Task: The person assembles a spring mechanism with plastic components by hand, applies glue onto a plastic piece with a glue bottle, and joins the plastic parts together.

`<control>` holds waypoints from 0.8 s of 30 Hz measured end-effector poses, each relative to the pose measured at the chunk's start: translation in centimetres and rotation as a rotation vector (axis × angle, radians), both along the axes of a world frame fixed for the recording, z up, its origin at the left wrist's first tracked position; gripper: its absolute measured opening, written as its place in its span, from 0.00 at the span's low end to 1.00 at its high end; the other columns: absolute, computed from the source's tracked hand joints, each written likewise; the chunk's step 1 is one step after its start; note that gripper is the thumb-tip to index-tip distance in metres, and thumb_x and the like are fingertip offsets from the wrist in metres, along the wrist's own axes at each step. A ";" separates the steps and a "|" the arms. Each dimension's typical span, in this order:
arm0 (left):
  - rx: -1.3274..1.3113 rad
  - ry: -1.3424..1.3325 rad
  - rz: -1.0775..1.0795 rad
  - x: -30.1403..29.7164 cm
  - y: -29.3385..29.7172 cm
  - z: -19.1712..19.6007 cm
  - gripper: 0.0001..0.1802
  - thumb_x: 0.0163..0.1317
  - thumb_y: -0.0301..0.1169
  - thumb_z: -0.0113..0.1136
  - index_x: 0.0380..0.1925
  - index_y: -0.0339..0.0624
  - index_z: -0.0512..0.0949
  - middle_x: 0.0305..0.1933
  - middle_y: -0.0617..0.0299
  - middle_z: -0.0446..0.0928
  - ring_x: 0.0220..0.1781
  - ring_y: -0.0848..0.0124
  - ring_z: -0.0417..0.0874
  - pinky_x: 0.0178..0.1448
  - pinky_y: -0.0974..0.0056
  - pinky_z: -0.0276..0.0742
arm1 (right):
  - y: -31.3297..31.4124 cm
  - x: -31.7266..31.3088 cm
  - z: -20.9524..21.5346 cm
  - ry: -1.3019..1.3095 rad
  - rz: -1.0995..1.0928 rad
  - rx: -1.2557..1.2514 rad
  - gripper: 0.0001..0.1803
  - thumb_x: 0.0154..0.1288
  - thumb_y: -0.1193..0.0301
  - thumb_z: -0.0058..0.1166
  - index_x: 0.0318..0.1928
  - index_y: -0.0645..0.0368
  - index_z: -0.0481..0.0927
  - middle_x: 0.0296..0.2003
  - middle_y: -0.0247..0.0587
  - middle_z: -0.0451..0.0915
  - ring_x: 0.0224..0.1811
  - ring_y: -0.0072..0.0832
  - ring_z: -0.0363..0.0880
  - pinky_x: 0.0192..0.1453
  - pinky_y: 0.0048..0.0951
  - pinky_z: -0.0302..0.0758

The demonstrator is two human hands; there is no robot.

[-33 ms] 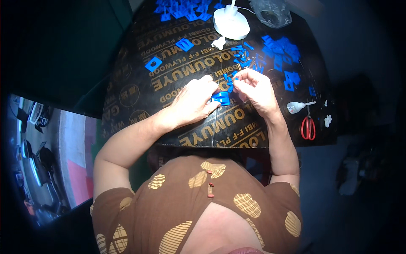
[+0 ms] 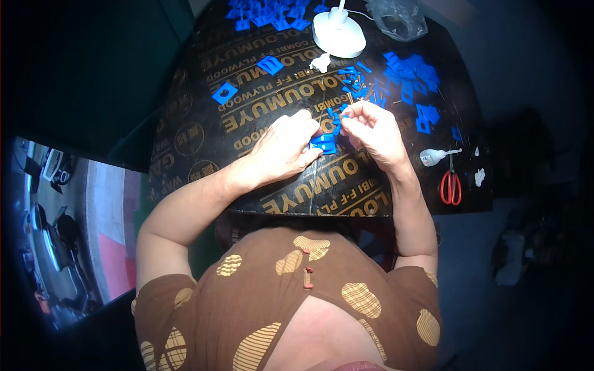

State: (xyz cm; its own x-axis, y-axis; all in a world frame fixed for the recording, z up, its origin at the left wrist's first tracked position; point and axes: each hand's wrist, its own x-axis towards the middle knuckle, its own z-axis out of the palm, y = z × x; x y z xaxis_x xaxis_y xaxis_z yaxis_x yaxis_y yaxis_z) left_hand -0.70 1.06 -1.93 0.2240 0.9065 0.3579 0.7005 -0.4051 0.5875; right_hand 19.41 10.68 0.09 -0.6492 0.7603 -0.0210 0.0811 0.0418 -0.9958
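Note:
My left hand [image 2: 286, 147] is closed around a blue plastic part [image 2: 323, 145], thumb and fingers gripping its left side just above the dark table. Part of that piece is hidden by the fingers. Just to its upper right, my right hand [image 2: 374, 131] pinches a small blue plastic piece [image 2: 346, 116] between thumb and forefinger. Its shape is mostly covered by the fingertips. The two hands are a short gap apart. Several small blue pegs [image 2: 338, 127] lie between and beyond them, and more are scattered with thin metal-looking pins past the right hand.
Flat blue square pieces [image 2: 225, 93] lie left of centre; more are heaped at right [image 2: 413, 74]. Assembled blue parts [image 2: 267, 13] crowd the far edge. Also on the table [image 2: 284, 204] are a white lamp base [image 2: 339, 36], a clear plastic bag [image 2: 399, 18], red-handled scissors [image 2: 451, 188] and a white squeeze bottle [image 2: 435, 157].

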 end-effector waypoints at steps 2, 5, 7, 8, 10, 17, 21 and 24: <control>0.021 -0.014 -0.002 0.1 0.0 0.0 0.13 0.53 0.30 0.67 0.35 0.36 0.76 0.35 0.49 0.73 0.36 0.50 0.78 0.41 0.51 0.75 | 0.0 0.0 -0.1 0.002 0.020 -0.009 0.07 0.67 0.72 0.60 0.41 0.61 0.79 0.30 0.32 0.80 0.23 0.11 0.70 0.27 0.13 0.65; 0.002 -0.006 0.008 0.1 -0.1 0.0 0.14 0.53 0.30 0.68 0.37 0.37 0.76 0.36 0.49 0.73 0.37 0.51 0.78 0.42 0.52 0.75 | -0.1 0.1 -0.3 0.000 0.067 0.033 0.07 0.67 0.73 0.60 0.42 0.62 0.79 0.30 0.32 0.81 0.26 0.13 0.74 0.31 0.14 0.70; -0.056 0.009 0.004 0.0 -0.2 0.1 0.16 0.54 0.30 0.67 0.40 0.37 0.75 0.38 0.50 0.72 0.40 0.53 0.77 0.44 0.53 0.74 | -0.2 0.0 -0.6 -0.033 0.073 0.125 0.07 0.67 0.73 0.60 0.43 0.63 0.79 0.31 0.32 0.81 0.30 0.14 0.76 0.35 0.16 0.72; -0.061 0.010 0.007 0.0 -0.2 0.2 0.15 0.54 0.30 0.67 0.40 0.37 0.75 0.38 0.50 0.72 0.40 0.53 0.77 0.44 0.53 0.74 | -0.2 -0.1 -0.7 -0.038 0.077 0.145 0.08 0.67 0.74 0.60 0.43 0.63 0.79 0.31 0.32 0.81 0.31 0.15 0.76 0.37 0.17 0.74; -0.065 0.009 0.009 0.0 -0.2 0.2 0.15 0.55 0.30 0.67 0.40 0.37 0.75 0.38 0.50 0.73 0.40 0.53 0.77 0.44 0.53 0.74 | -0.4 -0.1 -0.8 -0.103 0.084 0.199 0.07 0.67 0.75 0.60 0.43 0.64 0.80 0.31 0.31 0.81 0.33 0.15 0.77 0.40 0.19 0.75; -0.035 0.026 0.014 -0.1 -0.1 -0.1 0.14 0.55 0.31 0.66 0.39 0.38 0.75 0.37 0.50 0.73 0.39 0.53 0.77 0.43 0.52 0.74 | -1.0 -0.3 -0.5 -0.153 0.059 0.399 0.08 0.64 0.72 0.61 0.40 0.63 0.82 0.28 0.35 0.82 0.28 0.15 0.75 0.32 0.20 0.72; -0.026 0.031 0.017 -0.1 -0.1 -0.2 0.14 0.56 0.31 0.65 0.39 0.37 0.75 0.37 0.50 0.72 0.39 0.53 0.77 0.43 0.52 0.74 | -1.2 -0.4 -0.1 -0.180 0.091 0.394 0.09 0.64 0.71 0.61 0.41 0.63 0.82 0.29 0.37 0.82 0.29 0.17 0.76 0.32 0.22 0.73; -0.039 0.029 0.014 -0.1 -0.1 -0.2 0.13 0.57 0.32 0.65 0.39 0.37 0.75 0.37 0.50 0.72 0.39 0.53 0.77 0.43 0.53 0.73 | -1.3 -0.4 0.1 -0.165 0.110 0.485 0.09 0.63 0.72 0.61 0.40 0.64 0.82 0.29 0.39 0.81 0.29 0.19 0.76 0.33 0.24 0.74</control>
State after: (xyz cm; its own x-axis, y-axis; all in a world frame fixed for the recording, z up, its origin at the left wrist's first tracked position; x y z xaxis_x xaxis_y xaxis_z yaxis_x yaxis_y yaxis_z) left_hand -0.79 1.00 -2.15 0.2210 0.9226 0.3162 0.7228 -0.3726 0.5820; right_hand 19.03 9.42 0.16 -0.7437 0.6355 0.2076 0.2045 0.5119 -0.8344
